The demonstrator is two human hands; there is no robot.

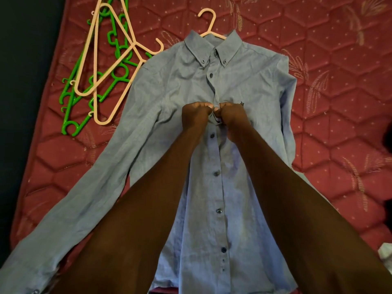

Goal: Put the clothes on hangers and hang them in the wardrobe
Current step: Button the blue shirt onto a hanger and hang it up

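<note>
A blue long-sleeved button-up shirt (169, 92) lies face up on the red quilted mattress (328, 81), sleeves spread out. A pink hanger (209, 20) sits inside its collar, with only the hook and a bit of the shoulders showing. My left hand (194, 116) and my right hand (232, 116) meet at the chest, each pinching one edge of the shirt's button placket. The button between my fingers is hidden. The collar and the button below it are fastened.
Spare pink hangers (101, 66) and green hangers (73, 102) lie in a pile on the mattress to the left of the shirt. A white item (385, 254) peeks in at the right edge. A dark gap runs along the mattress's left side.
</note>
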